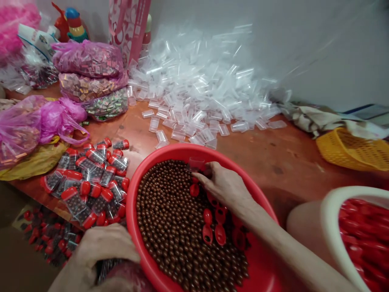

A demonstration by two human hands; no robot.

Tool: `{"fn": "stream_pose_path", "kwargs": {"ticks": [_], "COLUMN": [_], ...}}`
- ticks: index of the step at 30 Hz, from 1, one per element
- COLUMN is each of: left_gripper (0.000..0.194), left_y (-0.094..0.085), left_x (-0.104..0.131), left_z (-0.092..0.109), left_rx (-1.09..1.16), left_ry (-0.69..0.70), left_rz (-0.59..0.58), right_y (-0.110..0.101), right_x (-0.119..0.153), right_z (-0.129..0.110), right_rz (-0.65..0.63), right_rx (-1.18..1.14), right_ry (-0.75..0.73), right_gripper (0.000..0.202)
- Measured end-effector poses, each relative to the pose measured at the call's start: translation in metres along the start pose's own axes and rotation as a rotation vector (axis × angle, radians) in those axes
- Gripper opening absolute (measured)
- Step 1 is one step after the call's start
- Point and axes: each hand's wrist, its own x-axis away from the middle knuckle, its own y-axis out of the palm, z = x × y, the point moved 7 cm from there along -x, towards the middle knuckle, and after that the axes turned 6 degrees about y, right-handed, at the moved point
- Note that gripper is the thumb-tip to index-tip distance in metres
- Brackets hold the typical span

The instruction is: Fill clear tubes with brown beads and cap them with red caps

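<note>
The right hand (226, 184) reached over the red basin (133, 198), thumb and fingertips closed to a narrow pinch on a clear plastic case (197, 163), which sat above the far part of the small brown balls (170, 207). Just below those fingertips lay a red cap (194, 190), and nearer the basin's middle more hinged red caps (220, 233) rested on the balls, some under the wrist. The balls filled the left and centre of the basin — its red floor showed at the lower right.

The left hand (105, 245) was at the basin's near left rim, fingers curved inward; whether it gripped anything could not be told, since the dark, maroon shape under it was partly hidden.

Beside the basin on the left, red-capped cases (97, 174) holding dark balls lay in a loose heap on the reddish-brown table (291, 150), with a similar heap (50, 233) lower down, past the table's edge. Behind the basin spread a large pile of clear cases (194, 97). Pink plastic bags (89, 59) were stacked at the far left. On the right stood a cream bucket (327, 219) of red pieces (364, 235) — and, farther back, a yellow basket (349, 152)
</note>
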Motion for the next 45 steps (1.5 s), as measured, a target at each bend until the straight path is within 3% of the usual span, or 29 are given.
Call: {"fn": "stream_pose_path", "kwargs": {"ticks": [2, 6, 14, 19, 23, 28, 32, 35, 41, 45], "left_gripper": [0.021, 0.009, 0.012, 0.014, 0.014, 0.022, 0.034, 0.041, 0.058, 0.042], "left_y": [0.016, 0.042, 0.052, 0.055, 0.057, 0.045, 0.038, 0.038, 0.043, 0.052], "left_x": [-0.038, -0.078, -0.077, -0.079, -0.080, -0.081, -0.080, -0.078, -0.084, -0.098], "left_z": [0.015, 0.009, -0.004, -0.006, -0.007, -0.004, -0.010, -0.017, -0.021, -0.017], "left_rx": [0.095, -0.026, -0.159, -0.190, -0.217, -0.181, -0.140, -0.074, -0.032, 0.034], "left_ry": [0.155, 0.212, 0.215, 0.213, 0.186, 0.154, 0.066, -0.007, -0.097, -0.089], "left_rz": [0.046, 0.108, 0.088, 0.064, 0.051, 0.196, 0.249, 0.226, 0.114, 0.016], "right_y": [-0.002, 0.002, 0.010, 0.005, 0.022, 0.047, 0.051, 0.042, 0.013, -0.008], "right_x": [-0.002, -0.007, -0.007, 0.007, 0.023, 0.039, 0.046, 0.049, 0.054, 0.065], "right_z": [-0.005, -0.023, -0.065, -0.080, -0.097, -0.106, -0.105, -0.105, -0.100, -0.101], "right_rz": [0.047, 0.103, -0.023, -0.096, -0.222, -0.434, -0.578, -0.658, -0.692, -0.660], "right_rx": [-0.011, -0.030, 0.141, 0.316, 0.314, 0.119, -0.152, -0.376, -0.663, -0.804], "right_ry": [-0.003, -0.085, -0.431, -0.571, -0.706, -0.819, -0.815, -0.762, -0.623, -0.584], "right_gripper": [0.031, 0.034, 0.021, 0.027, 0.026, 0.021, 0.021, 0.011, 0.019, 0.017]}}
